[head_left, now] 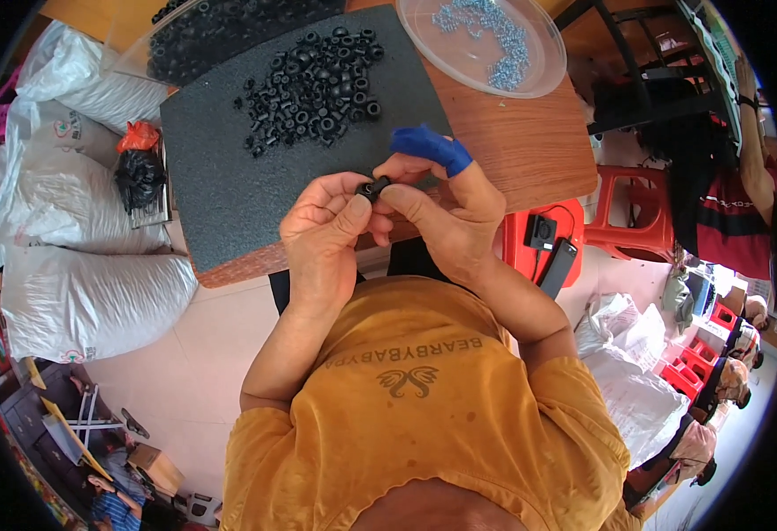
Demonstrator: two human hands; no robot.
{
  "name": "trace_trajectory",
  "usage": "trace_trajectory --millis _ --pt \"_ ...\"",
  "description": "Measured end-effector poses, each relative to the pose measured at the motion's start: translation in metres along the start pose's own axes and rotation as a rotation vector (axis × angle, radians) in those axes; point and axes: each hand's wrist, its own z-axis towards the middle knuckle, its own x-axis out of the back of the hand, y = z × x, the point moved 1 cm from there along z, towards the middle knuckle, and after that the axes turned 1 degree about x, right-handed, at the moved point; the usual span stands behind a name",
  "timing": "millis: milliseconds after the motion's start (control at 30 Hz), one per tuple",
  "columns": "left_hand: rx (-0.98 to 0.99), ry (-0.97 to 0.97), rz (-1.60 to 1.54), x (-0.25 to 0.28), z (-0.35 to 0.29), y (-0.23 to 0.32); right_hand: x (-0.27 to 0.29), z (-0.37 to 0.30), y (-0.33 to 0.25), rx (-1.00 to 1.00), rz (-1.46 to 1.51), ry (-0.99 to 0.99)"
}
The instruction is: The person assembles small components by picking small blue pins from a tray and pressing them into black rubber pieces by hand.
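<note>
My left hand (322, 239) and my right hand (455, 221) meet over the near edge of the table. Between their thumbs and fingertips they pinch a small black plastic part (372, 188), which looks like a cord lock; the fingers hide some of it. A blue wrap (432, 149) covers my right index finger. Beyond my hands, a heap of small black plastic pieces (317, 88), many ring-shaped or tubular, lies on a dark grey mat (202, 177). At the far right, a clear round tub (548, 75) holds small silvery-blue coil springs (508, 62).
A clear bin (127, 60) of black pieces stands at the far left of the wooden table (530, 146). Stuffed white sacks (96, 296) line the left side. On the right, a red stool (512, 234) bears black devices, near another red stool (632, 212). Other people sit farther off.
</note>
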Motion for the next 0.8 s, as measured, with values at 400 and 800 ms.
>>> trace_trajectory --millis 400,800 --pt "-0.122 0.028 0.309 -0.004 -0.007 -0.003 0.006 -0.003 0.007 0.087 -0.174 -0.010" --pt "-0.208 -0.006 0.418 -0.006 -0.012 -0.010 0.001 -0.010 0.005 0.002 -0.199 0.083"
